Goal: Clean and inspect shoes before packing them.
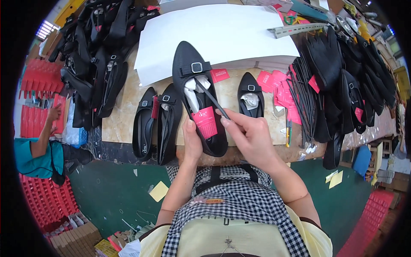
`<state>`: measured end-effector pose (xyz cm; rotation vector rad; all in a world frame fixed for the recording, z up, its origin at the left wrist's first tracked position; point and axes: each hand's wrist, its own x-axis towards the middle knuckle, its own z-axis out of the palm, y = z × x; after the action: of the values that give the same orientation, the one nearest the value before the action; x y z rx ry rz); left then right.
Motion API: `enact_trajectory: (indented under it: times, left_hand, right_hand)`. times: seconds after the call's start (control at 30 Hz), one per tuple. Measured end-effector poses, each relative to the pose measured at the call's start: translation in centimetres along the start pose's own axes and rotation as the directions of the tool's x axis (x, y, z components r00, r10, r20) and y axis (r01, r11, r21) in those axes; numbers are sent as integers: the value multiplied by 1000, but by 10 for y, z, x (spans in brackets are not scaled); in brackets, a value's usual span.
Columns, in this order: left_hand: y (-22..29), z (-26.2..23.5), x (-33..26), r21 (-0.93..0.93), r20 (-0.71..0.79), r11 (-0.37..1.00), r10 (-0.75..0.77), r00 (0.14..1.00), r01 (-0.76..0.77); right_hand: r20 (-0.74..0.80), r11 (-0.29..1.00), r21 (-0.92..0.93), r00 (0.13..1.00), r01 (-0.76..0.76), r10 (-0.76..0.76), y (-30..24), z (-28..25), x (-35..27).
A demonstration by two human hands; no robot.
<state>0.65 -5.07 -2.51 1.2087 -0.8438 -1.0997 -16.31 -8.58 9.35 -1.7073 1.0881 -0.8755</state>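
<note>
My left hand (192, 142) grips a black pointed flat shoe (186, 55) by its side near the heel, toe pointing away from me. A square sparkling buckle (197, 67) sits on its bow. White crumpled paper (191, 95) fills the toe, and a pink printed card (205, 121) lies in the opening. My right hand (253, 133) pinches a thin dark rod (209, 97), whose far end reaches into the shoe beside the paper. A pair of similar shoes (144, 124) stands to the left, and a single shoe (249, 95) with paper inside lies to the right.
Piles of black shoes (109, 81) flank the work table (122, 81). White sheets (214, 32) cover its back. Pink cards (280, 92), a bundle of dark rods (302, 103) and a cutter (289, 133) lie rightward. A co-worker (36, 150) in teal sits at far left.
</note>
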Motion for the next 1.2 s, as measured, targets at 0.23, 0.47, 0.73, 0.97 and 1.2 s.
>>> enact_trajectory:
  times: [0.23, 0.47, 0.73, 0.97, 1.2]
  left_hand:
    - [30, 43, -26, -47, -152, 996, -76, 985, 70]
    - [-7, -10, -17, -125, 11, 897, -425, 905, 423]
    - [-5, 77, 15, 682, 309, 719, -119, 944, -133]
    - [-14, 68, 2, -323, 139, 839, -416, 899, 438]
    - [10, 47, 0, -239, 315, 850, -389, 866, 469]
  right_hand:
    - [-237, 864, -372, 866, 338, -441, 18, 34, 9]
    - [-25, 986, -150, 996, 75, -80, 70, -27, -10]
    - [-414, 498, -791, 910, -356, -7, 185, -152, 0]
    - [-378, 807, 585, 853, -81, 360, 83, -155, -23]
    - [-139, 955, 217, 961, -204, 237, 35, -71, -22]
